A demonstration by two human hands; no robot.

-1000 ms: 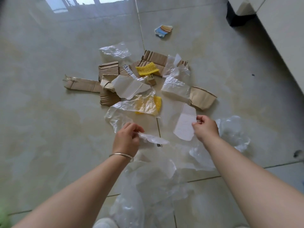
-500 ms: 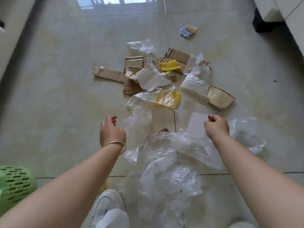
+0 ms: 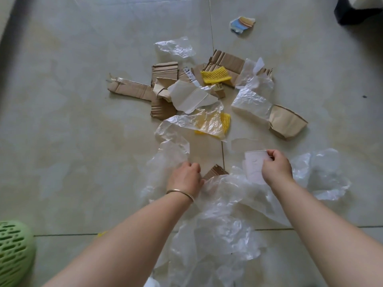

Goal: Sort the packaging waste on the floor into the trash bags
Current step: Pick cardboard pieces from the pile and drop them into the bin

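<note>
Nearest the camera, a large crumpled clear plastic bag (image 3: 219, 228) spreads over the tiled floor (image 3: 72, 131) between the two forearms, and a green perforated basket (image 3: 14, 253) shows at the lower left edge. The left hand (image 3: 185, 179), with a thin metal bangle (image 3: 180, 193) at the wrist, is curled narrow with its fingers pinching the edge of the plastic bag, just beside a small ridged scrap of corrugated cardboard (image 3: 215, 171) that pokes up from under the film. The right hand (image 3: 276, 167) is closed on a white paper piece (image 3: 253, 164), held by its upper right corner above the plastic. Past the hands lies a clear film sheet (image 3: 199, 123) partly covering a piece of yellow foam netting (image 3: 224, 123), and to the right a folded brown paper piece (image 3: 287, 122) touches another clear film sheet. Farther on sits the main heap: torn corrugated cardboard strips (image 3: 132, 90), a white folded sheet (image 3: 190, 96), and a second piece of yellow netting (image 3: 215, 75) on cardboard. Farthest, well apart, lies a blue and orange printed scrap (image 3: 241, 24).
</note>
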